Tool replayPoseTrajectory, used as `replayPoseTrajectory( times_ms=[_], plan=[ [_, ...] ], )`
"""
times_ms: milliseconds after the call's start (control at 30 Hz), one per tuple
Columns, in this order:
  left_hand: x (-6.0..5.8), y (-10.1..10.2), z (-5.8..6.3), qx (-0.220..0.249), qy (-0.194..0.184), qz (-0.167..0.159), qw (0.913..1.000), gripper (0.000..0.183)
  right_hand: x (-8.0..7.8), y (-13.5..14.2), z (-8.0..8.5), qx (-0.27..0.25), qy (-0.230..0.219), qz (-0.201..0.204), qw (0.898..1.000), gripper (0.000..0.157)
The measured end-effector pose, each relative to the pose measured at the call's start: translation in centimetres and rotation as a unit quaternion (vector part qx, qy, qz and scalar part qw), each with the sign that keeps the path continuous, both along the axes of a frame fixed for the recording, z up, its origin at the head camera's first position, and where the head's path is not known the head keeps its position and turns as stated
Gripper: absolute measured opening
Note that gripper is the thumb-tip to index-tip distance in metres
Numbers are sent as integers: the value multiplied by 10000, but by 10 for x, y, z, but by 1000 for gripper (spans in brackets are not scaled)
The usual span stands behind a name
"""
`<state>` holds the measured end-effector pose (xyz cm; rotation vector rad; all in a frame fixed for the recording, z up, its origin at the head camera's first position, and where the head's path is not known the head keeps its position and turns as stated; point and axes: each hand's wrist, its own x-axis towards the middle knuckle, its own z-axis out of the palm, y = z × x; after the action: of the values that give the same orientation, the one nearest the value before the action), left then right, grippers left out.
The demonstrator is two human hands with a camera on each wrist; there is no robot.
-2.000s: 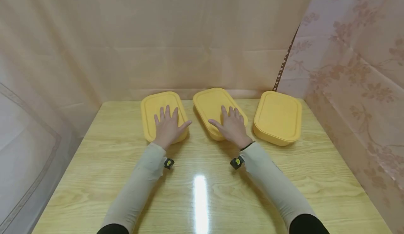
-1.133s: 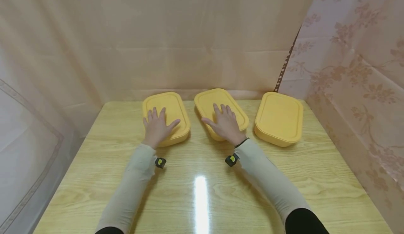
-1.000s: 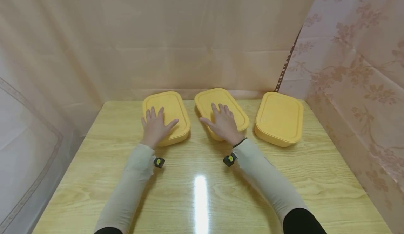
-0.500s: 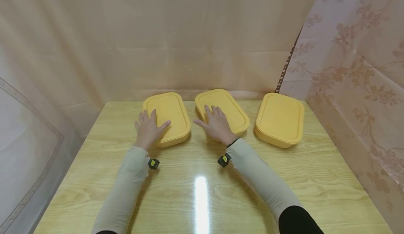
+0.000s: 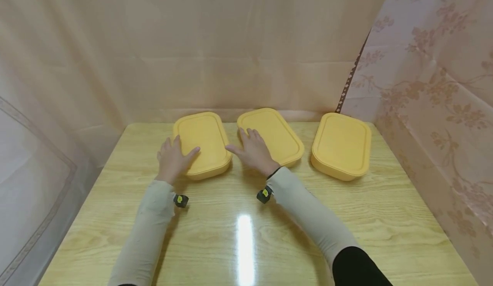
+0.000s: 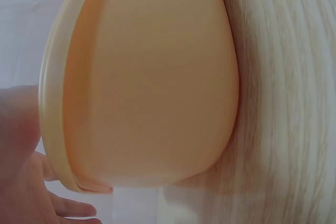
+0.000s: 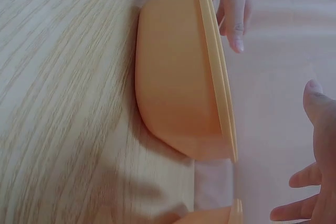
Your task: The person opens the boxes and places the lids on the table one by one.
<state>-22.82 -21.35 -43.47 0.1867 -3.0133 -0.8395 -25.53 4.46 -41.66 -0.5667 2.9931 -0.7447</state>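
Three yellow lidded plastic boxes stand along the back of the table. My left hand [image 5: 169, 162] is at the left side of the left box [image 5: 204, 144], thumb spread over the lid's near-left part. In the left wrist view, the fingers [image 6: 73, 207] show beyond the lid's rim. My right hand [image 5: 254, 152] is above the left side of the middle box [image 5: 275, 136], thumb pointing at the left box. The right wrist view shows the right hand [image 7: 323, 145] apart from the left box [image 7: 178, 72]. Neither hand grips anything; light contact cannot be told.
The third box [image 5: 340, 144] stands at the right, lid on. A wood-grain table [image 5: 215, 234] carries all three boxes. Behind them hangs a beige curtain [image 5: 231, 50], and a floral cloth [image 5: 439, 106] hangs on the right.
Both hands have moved left: the left hand from over the left box's lid to its left side, the right hand from the middle box's lid to its left edge. The boxes stay put.
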Motion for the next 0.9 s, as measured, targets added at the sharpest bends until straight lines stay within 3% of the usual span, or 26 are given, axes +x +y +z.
replayPoseTrajectory(
  times_ms=[467,900],
  plan=[
    [-1,-12,-6,534,-299,185,9980,108,4,-20,-2,-406,-516,187,9977,87],
    [-2,-17,-13,1120,-388,180,9928,113,1,-28,-14,-830,-610,431,9937,86]
  ],
)
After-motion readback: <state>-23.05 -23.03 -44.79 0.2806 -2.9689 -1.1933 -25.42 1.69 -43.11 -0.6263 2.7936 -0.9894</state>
